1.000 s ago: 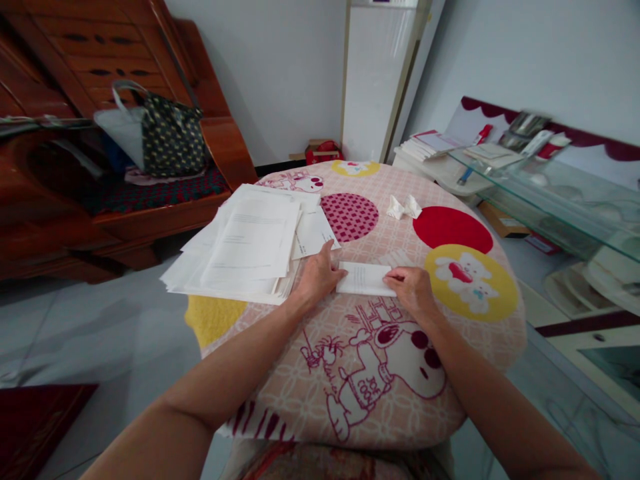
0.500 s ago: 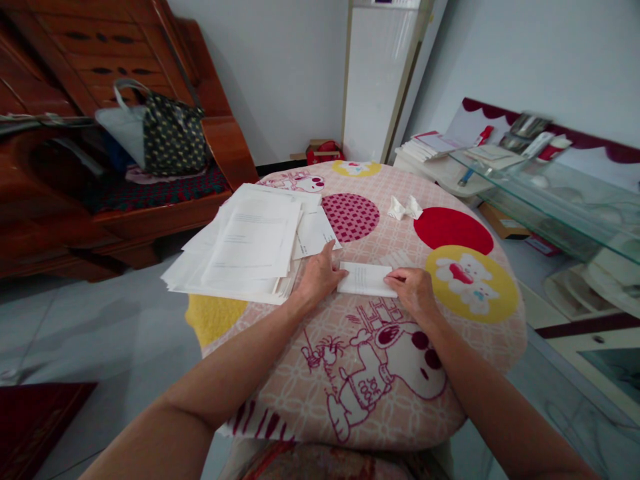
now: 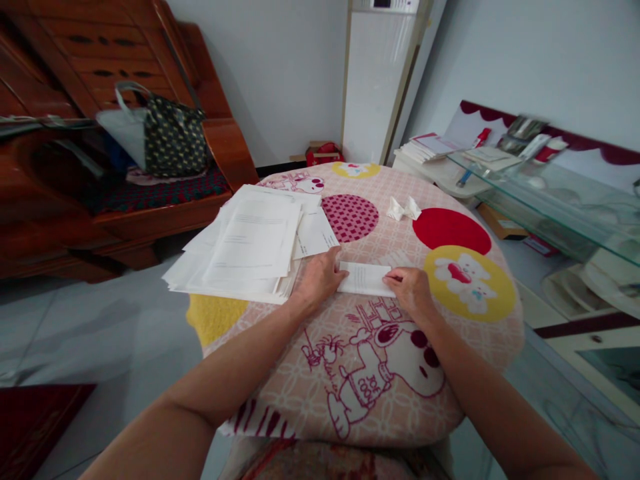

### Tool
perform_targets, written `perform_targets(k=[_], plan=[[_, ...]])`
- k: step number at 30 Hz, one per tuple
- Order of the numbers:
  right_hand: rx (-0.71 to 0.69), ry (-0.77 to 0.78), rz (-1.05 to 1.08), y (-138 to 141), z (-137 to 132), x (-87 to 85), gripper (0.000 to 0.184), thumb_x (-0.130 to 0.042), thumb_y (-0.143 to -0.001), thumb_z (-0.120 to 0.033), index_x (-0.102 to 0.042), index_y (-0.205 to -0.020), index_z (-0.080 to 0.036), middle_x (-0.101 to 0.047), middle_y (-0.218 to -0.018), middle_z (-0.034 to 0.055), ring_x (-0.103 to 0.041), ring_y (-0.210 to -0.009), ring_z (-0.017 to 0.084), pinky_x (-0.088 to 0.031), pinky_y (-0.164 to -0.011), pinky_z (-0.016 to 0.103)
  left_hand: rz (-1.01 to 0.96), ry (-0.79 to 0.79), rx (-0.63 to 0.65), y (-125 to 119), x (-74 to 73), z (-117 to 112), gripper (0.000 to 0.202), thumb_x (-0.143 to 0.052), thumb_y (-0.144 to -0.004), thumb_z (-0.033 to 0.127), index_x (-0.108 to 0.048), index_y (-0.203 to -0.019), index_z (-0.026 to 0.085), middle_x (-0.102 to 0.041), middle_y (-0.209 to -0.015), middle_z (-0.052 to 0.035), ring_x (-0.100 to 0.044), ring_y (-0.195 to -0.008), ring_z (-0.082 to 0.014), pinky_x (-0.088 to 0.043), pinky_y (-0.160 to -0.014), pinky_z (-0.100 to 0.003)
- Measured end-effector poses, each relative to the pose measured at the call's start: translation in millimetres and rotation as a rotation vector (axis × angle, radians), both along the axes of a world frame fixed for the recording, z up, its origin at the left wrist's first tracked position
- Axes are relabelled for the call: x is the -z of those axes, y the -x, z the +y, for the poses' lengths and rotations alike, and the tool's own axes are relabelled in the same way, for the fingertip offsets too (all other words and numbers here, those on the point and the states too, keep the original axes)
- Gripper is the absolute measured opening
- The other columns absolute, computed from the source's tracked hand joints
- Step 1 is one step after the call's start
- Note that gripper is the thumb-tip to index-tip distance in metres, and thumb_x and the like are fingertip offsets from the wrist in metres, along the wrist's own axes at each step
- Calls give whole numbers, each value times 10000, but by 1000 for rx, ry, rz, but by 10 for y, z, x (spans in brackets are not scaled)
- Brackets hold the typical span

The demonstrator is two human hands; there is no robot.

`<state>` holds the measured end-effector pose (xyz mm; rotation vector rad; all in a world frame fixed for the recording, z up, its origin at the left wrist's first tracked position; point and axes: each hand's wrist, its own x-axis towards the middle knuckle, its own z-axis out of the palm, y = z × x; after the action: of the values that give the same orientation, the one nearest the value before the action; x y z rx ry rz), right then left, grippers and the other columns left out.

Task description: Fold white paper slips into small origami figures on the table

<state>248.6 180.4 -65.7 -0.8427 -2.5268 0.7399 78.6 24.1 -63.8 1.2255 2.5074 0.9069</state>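
A folded sheet of white printed paper (image 3: pixel 366 279) lies flat on the table between my two hands. My left hand (image 3: pixel 321 272) grips its left end, with the thumb on the near left edge and the fingers bent beyond it. At the right end, my right hand (image 3: pixel 411 289) pinches the paper's edge between thumb and fingertips. Beside my left hand rests a spread stack of printed sheets (image 3: pixel 255 240). Two small folded white paper pieces (image 3: pixel 404 208) stand farther back on the table.
The round table wears a patterned cloth (image 3: pixel 380 373). A wooden bench (image 3: pixel 220 147) with a dotted bag (image 3: pixel 175 133) is at the left. To the right stands a glass shelf (image 3: pixel 550 193) holding cups and papers. A tall white cabinet (image 3: pixel 377 80) rises behind.
My left index finger, stretched out before, has drawn in toward the paper's left end. My right hand keeps its pinch, and the folded paper has barely moved.
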Motion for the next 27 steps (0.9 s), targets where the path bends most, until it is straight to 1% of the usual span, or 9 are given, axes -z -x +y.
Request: perform_targets(k=[3, 5, 8, 10, 14, 17, 22, 25, 27], plan=[[11, -19, -27, -6, 8, -1, 173, -661, -767, -270, -792, -689, -189, -696, -595, 27, -559, -540, 147, -348, -552, 268, 77, -76, 69, 20, 15, 10, 536, -691, -806, 99, -587, -1328, 164, -698, -1090, -76, -661, -969, -190, -520, -899, -311], [15, -10, -33, -14, 32, 14, 164, -665, -764, -278, -801, -714, -202, -710, -610, 22, -579, -547, 151, -360, -551, 264, 92, -121, 154, 47, 17, 32, 461, -635, -808, 32, -644, -1245, 180, -667, -1216, -86, -644, -1067, -186, -513, -952, -308], [8, 18, -28, -23, 76, 44, 153, -672, -757, -271, -813, -760, -212, -749, -675, 26, -633, -600, 167, -402, -578, 262, 37, -126, 328, 95, 16, 75, 349, -540, -858, 10, -727, -1083, 200, -709, -1146, -63, -655, -1068, -168, -513, -973, -308], [-6, 24, -31, -26, 95, 53, 153, -675, -759, -260, -818, -778, -209, -762, -702, 34, -654, -623, 175, -422, -591, 264, 12, -118, 408, 116, 19, 98, 340, -525, -874, 18, -760, -1018, 217, -731, -1109, -51, -664, -1063, -161, -512, -986, -312], [-14, -6, -46, -22, 90, 42, 163, -668, -775, -236, -827, -794, -203, -778, -737, 56, -681, -649, 188, -444, -598, 267, 7, -77, 479, 80, 27, 112, 334, -599, -867, 68, -779, -1073, 259, -709, -1234, -47, -660, -1121, -179, -506, -1026, -344], [-10, -21, -53, -17, 79, 40, 167, -667, -779, -227, -831, -805, -209, -785, -754, 62, -696, -667, 198, -462, -607, 269, 44, -40, 502, -2, 16, 97, 305, -660, -878, 158, -764, -1151, 247, -667, -1322, -84, -626, -1202, -222, -475, -1081, -395], [-4, 0, -48, -8, 94, 30, 158, -674, -774, -227, -829, -803, -210, -784, -756, 59, -697, -669, 201, -466, -601, 270, 155, -15, 557, -102, -22, 57, 385, -660, -901, 207, -697, -1283, 238, -607, -1404, -124, -560, -1290, -262, -439, -1107, -457], [-4, -4, -78, 10, 68, -47, 127, -688, -765, -219, -814, -760, -205, -764, -705, 49, -670, -633, 191, -437, -579, 270, 182, 9, 569, -118, -39, 44, 401, -652, -911, 224, -675, -1311, 232, -588, -1423, -129, -545, -1303, -264, -429, -1108, -454], [1, -45, -91, 28, 10, -135, 120, -685, -771, -204, -797, -732, -194, -741, -675, 48, -643, -612, 183, -416, -575, 274, 195, 22, 575, -121, -44, 39, 406, -647, -916, 228, -669, -1321, 219, -581, -1424, -140, -540, -1308, -266, -419, -1113, -447]])
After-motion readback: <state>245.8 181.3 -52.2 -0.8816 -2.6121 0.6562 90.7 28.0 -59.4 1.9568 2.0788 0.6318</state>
